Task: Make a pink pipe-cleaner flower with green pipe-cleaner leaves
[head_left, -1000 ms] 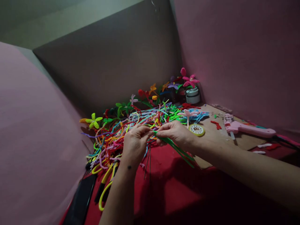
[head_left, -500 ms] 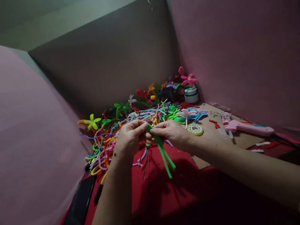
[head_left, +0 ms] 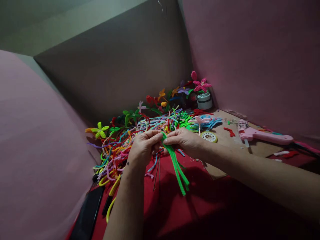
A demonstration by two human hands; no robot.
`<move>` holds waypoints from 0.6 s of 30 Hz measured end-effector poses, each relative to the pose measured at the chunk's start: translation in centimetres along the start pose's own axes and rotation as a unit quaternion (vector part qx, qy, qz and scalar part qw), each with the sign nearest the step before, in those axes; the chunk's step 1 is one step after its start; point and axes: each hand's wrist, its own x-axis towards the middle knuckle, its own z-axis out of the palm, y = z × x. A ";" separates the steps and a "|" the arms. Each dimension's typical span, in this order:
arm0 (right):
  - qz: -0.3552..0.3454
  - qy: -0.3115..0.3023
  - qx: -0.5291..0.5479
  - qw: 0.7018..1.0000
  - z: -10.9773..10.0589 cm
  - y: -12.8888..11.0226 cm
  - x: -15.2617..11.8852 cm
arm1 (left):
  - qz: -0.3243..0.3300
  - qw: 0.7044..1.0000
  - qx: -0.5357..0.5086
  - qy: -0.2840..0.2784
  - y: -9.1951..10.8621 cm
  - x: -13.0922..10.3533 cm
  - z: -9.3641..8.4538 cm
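The left hand (head_left: 142, 146) and right hand (head_left: 183, 140) pinch the upper end of a green bunch of pipe cleaners (head_left: 176, 166), its fuzzy, nearly straight strands hanging below them, though fingers hide how the tops meet. Red tabletop (head_left: 172, 210) spreads beneath the hands toward the body, while a coloured heap (head_left: 117, 154) crowds behind and left. Right of them, a glue gun (head_left: 266, 137) rests on cardboard (head_left: 261, 150) near the pink wall (head_left: 255, 66).

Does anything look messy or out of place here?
Mostly clutter: the heap of fuzzy stems lies tangled, unlike the held green stems, and red scraps sit loose on the cardboard near the pink glue gun. Nothing looks plainly broken.
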 end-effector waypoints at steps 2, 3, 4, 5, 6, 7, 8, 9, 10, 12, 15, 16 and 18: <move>0.034 -0.012 0.027 0.999 -0.2 0.1 0.0 | -0.016 0.999 -0.036 -0.001 -0.5 0.0 0.0; 0.053 -0.017 0.041 0.998 -0.3 0.0 0.0 | -0.023 0.998 -0.050 -0.003 -0.7 0.0 0.1; 0.070 -0.022 0.051 0.996 -0.4 0.0 0.0 | -0.030 0.998 -0.063 -0.007 -0.9 0.0 0.1; 0.082 -0.027 0.058 0.995 -0.4 0.0 0.0 | -0.035 0.997 -0.075 -0.012 -1.1 0.0 0.2; 0.090 -0.032 0.061 0.994 -0.5 0.0 -0.1 | -0.040 0.996 -0.083 -0.020 -1.3 0.0 0.3; 0.095 -0.038 0.062 0.993 -0.5 0.0 -0.1 | -0.043 0.995 -0.087 -0.028 -1.5 0.0 0.3; 0.096 -0.044 0.063 0.992 -0.6 0.1 -0.1 | -0.045 0.995 -0.086 -0.033 -1.7 -0.1 0.3; 0.096 -0.051 0.064 0.992 -0.6 0.2 -0.1 | -0.045 0.995 -0.079 -0.036 -1.8 -0.1 0.2; 0.094 -0.058 0.066 0.992 -0.7 0.4 -0.2 | -0.045 0.996 -0.067 -0.035 -1.9 -0.1 0.2; 0.087 -0.063 0.062 0.992 -0.9 0.7 -0.2 | -0.047 0.998 -0.032 -0.017 -1.9 -0.2 0.2; 0.081 -0.062 0.037 0.994 -1.1 1.2 -0.3 | -0.041 0.999 0.024 0.025 -1.6 -0.4 0.6; 0.084 -0.062 0.025 0.994 -1.2 1.4 -0.3 | -0.034 0.998 0.041 0.042 -1.6 -0.5 0.8; 0.098 -0.070 0.007 0.993 -1.3 1.5 -0.4 | -0.022 0.995 0.070 0.065 -1.7 -0.5 1.0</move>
